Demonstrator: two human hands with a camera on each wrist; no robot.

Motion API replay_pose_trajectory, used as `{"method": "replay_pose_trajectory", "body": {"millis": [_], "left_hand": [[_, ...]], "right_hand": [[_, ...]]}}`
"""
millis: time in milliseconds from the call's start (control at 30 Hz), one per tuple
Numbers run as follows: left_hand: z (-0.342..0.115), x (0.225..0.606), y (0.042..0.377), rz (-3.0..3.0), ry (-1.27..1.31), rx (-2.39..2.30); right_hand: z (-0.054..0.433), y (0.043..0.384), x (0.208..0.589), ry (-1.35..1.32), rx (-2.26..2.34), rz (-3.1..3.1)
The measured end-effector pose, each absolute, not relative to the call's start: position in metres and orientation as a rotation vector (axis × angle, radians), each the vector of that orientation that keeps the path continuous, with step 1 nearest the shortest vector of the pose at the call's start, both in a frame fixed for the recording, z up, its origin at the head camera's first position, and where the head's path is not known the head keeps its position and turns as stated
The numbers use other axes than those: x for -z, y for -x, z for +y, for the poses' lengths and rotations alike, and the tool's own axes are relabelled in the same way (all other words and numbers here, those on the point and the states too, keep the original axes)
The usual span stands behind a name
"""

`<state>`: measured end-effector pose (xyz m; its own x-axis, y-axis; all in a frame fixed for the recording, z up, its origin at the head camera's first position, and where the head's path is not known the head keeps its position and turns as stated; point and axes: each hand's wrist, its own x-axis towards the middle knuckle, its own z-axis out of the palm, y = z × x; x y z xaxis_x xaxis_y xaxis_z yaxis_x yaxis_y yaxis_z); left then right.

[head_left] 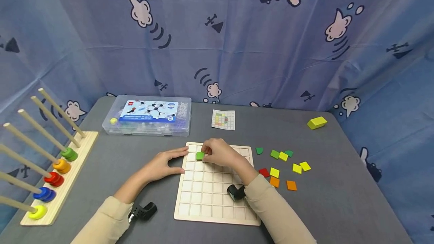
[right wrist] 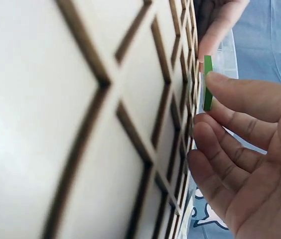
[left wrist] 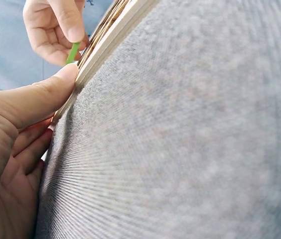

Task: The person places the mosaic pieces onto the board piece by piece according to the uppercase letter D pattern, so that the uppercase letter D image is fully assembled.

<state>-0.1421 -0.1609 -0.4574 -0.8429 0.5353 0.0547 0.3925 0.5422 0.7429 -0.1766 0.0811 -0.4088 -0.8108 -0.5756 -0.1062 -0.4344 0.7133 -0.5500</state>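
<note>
My right hand (head_left: 220, 153) pinches a green square tile (head_left: 200, 156) between thumb and fingers, close over the upper left cells of a wooden grid board (head_left: 194, 197). In the right wrist view the green tile (right wrist: 208, 82) stands edge-on under the thumb. My left hand (head_left: 159, 166) rests at the board's left edge, its thumb and fingers spread and touching the rim. The left wrist view shows the left thumb (left wrist: 56, 92) against the board's side. Right of the board lie loose tiles: a red one (head_left: 264, 172), several yellow ones (head_left: 274, 172), orange ones (head_left: 291, 185) and green ones (head_left: 259, 150).
A small card with a coloured grid pattern (head_left: 223, 119) lies behind the board. Back left sits a clear plastic kit box (head_left: 147, 116). A wooden peg stand with coloured rings (head_left: 72, 178) stands at the left. At the back right lies a yellow block (head_left: 317, 122).
</note>
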Motion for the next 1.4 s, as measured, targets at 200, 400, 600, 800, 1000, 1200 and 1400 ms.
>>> {"method": "replay_pose_trajectory", "body": {"millis": [200,400,600,800,1000,1200,1400], "left_hand": [[-0.158,0.458,0.144,2.604,-0.811,-1.171],[-0.157,0.456,0.144,2.61,-0.816,-1.174],[-0.158,0.456,0.142,2.597,-0.791,-1.182],[-0.158,0.458,0.144,2.616,-0.827,-1.2],[-0.159,0.458,0.145,2.615,-0.843,-1.187],[-0.16,0.458,0.145,2.611,-0.812,-1.177],[-0.161,0.46,0.144,2.618,-0.815,-1.166]], "right_hand": [[0.082,0.178,0.41,0.821,0.732,2.652],[0.082,0.177,0.411,0.813,0.706,2.678],[0.081,0.177,0.411,0.812,0.706,2.655],[0.079,0.179,0.412,0.8,0.693,2.65],[0.083,0.181,0.411,0.774,0.75,2.61],[0.089,0.179,0.41,0.761,0.865,2.556],[0.099,0.174,0.407,0.746,0.939,2.54]]}}
